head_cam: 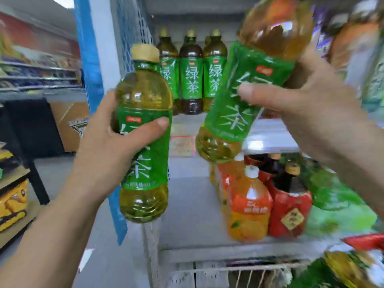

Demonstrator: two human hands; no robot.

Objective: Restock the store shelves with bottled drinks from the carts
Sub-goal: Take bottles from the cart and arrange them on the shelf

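The left hand (108,148) is wrapping round an upright green tea bottle (145,96), and the right hand (307,109) is gripping a tilted bottle (247,90) whose blurred top is probably capped. Both are hovering before the shelf (274,134), near the standing row (191,73). Placing looks next, which means righting the tilted one and setting both beside that row.

A single wide-angle camera is riding on the person's head, looking forward and slightly down, facing squarely into the shelf bay (187,204). It is sitting very near: the left hand (104,146) with its upright bottle (143,94) and the right hand (301,98) with its tilted bottle (249,80) are filling mid-frame. The frame's right edge is blurring.
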